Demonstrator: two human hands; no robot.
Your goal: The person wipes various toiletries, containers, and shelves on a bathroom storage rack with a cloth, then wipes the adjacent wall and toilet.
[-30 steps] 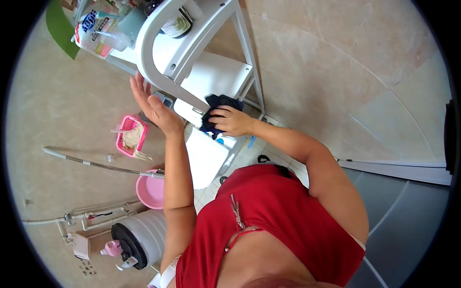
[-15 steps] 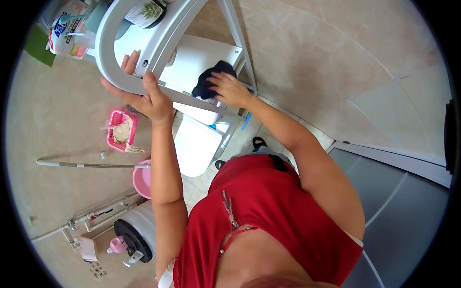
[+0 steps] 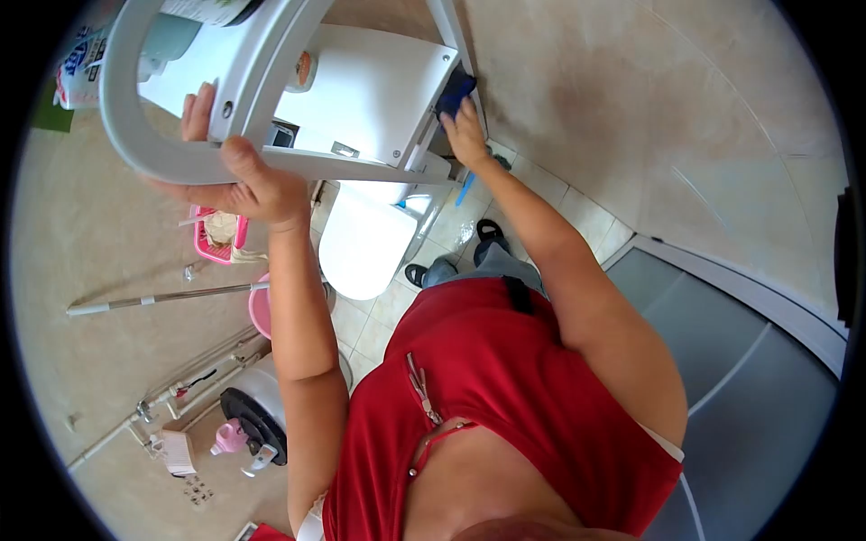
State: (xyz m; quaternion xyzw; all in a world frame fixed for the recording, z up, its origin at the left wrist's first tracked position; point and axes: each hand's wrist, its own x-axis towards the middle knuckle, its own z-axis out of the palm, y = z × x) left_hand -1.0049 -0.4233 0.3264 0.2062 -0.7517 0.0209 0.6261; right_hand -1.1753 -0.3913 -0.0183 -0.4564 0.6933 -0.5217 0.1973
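Observation:
My left hand (image 3: pixel 257 189) is closed around the curved end of a white rack frame (image 3: pixel 135 144), thumb on the near side and fingertips showing inside the loop. My right hand (image 3: pixel 465 137) presses a dark blue cloth (image 3: pixel 456 93) against the rack's side bars, at the right end of a white shelf board (image 3: pixel 370 90). Its fingers are partly hidden by the cloth. A small jar (image 3: pixel 302 72) stands on that board. Higher up, near my left hand, a light-coloured container (image 3: pixel 170 38) and a labelled bottle sit on the upper shelf.
Below the rack is a white toilet (image 3: pixel 368 248). A pink basket (image 3: pixel 219 236) hangs on the left wall. A mop pole (image 3: pixel 171 298), a pink basin (image 3: pixel 261 307) and a lidded bin (image 3: pixel 257 424) are on the left; a grey door (image 3: pixel 722 361) is at right.
My right hand has moved the cloth off the shelf board's surface to the side bars at its right end. My left hand keeps its hold on the frame while the view has shifted.

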